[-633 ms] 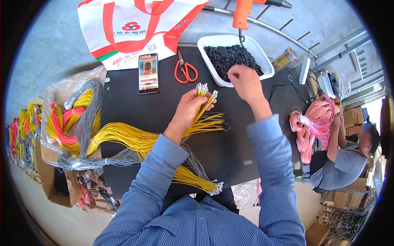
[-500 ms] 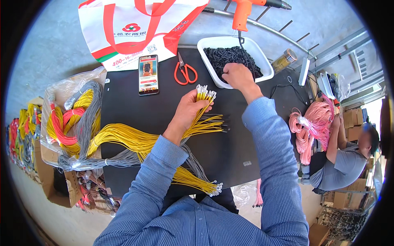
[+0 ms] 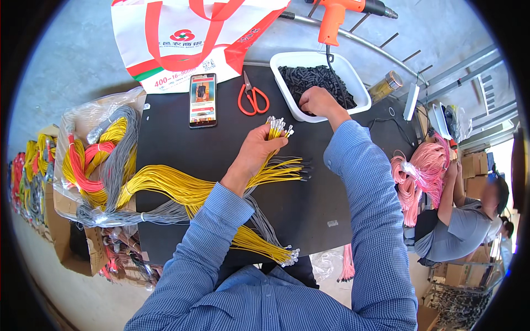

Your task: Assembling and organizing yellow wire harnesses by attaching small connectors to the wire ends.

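Observation:
My left hand is closed round the end of a bundle of yellow wires, with pale metal terminals sticking out above the fingers. Below that hand, other yellow and grey wire ends with black tips fan out over the black table. My right hand reaches into a white plastic tub at the back. Short black sleeves fill the tub, and the fingertips dip among them, so whatever they pinch is hidden. Grey wires run beneath the yellow ones.
Red-handled scissors and a phone lie left of the tub. Behind stand a white-and-red bag and an orange heat gun. Coiled wires fill a box at left. Pink wire bundles are near a co-worker at right.
My right hand stays in the tub, its fingers lower among the black sleeves. My left hand has turned slightly, still gripping the yellow wires; their terminals are spread a little wider.

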Demonstrator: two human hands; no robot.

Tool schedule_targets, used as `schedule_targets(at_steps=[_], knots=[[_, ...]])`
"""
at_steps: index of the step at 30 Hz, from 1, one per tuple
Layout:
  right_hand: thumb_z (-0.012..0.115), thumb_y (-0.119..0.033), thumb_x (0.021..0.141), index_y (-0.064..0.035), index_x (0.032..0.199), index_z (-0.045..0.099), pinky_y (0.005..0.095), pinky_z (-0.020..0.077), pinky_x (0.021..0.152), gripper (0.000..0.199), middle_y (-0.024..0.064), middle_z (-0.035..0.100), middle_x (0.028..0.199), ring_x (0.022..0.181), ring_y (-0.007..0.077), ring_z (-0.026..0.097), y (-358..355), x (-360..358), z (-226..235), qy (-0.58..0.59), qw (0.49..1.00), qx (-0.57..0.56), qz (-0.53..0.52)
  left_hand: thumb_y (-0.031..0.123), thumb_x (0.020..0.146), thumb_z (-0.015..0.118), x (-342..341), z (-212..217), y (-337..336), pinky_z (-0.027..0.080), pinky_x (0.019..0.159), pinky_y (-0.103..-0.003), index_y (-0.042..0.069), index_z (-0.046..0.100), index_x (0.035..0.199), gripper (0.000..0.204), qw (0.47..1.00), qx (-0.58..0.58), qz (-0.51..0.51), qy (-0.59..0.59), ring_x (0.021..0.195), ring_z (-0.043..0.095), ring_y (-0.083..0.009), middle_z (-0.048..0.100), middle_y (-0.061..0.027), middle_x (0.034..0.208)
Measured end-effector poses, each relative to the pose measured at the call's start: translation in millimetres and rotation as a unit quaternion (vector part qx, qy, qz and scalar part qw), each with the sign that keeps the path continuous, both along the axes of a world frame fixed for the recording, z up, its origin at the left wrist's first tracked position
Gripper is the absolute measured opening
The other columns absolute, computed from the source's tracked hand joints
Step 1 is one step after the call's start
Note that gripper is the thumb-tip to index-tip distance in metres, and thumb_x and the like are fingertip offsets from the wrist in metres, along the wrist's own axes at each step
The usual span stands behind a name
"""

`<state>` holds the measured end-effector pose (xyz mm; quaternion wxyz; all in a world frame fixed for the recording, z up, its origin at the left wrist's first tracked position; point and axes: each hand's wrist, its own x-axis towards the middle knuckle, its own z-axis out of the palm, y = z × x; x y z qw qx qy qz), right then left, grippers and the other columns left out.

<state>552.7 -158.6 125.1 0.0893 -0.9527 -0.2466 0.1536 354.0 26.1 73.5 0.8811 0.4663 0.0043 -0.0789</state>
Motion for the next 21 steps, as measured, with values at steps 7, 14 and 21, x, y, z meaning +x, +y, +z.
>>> schedule_targets(at_steps=[7,14,21], knots=[[0.072,-0.010,0.084,-0.0062,0.095,0.077,0.0392,0.0592,0.079,0.012,0.0128,0.076,0.090,0.085,0.0276,0.074,9.9,-17.9,12.0,-0.163,0.986,0.025,-0.020,0.001,0.092,0.069,0.2,1.4,-0.7,0.041,0.062,-0.023,0.004,0.064,0.103,0.013,1.000,-0.016,0.005,-0.009,0.070,0.050,-0.0054,0.059,0.0024,0.086],[0.062,0.000,0.093,-0.0021,0.097,0.069,0.0252,0.0521,0.057,0.008,0.0039,0.068,0.080,0.066,0.0104,0.064,-4.8,-115.4,43.7,0.124,0.858,0.480,-0.137,0.003,0.091,0.070,1.4,-0.4,-3.6,0.040,0.062,-0.023,0.006,0.063,0.102,0.013,0.999,0.014,0.043,-0.014,0.069,0.049,-0.0051,0.058,0.0036,0.083],[0.074,0.000,0.092,-0.0013,0.097,0.072,0.0240,0.0560,0.064,0.005,0.0021,0.070,0.086,0.074,0.0080,0.066,2.9,-154.3,24.5,0.090,0.849,0.499,-0.145,0.004,0.092,0.072,1.4,-2.6,-3.6,0.041,0.065,-0.024,0.004,0.066,0.106,0.015,0.999,0.025,0.047,-0.010,0.072,0.051,-0.0064,0.063,0.0016,0.089]])
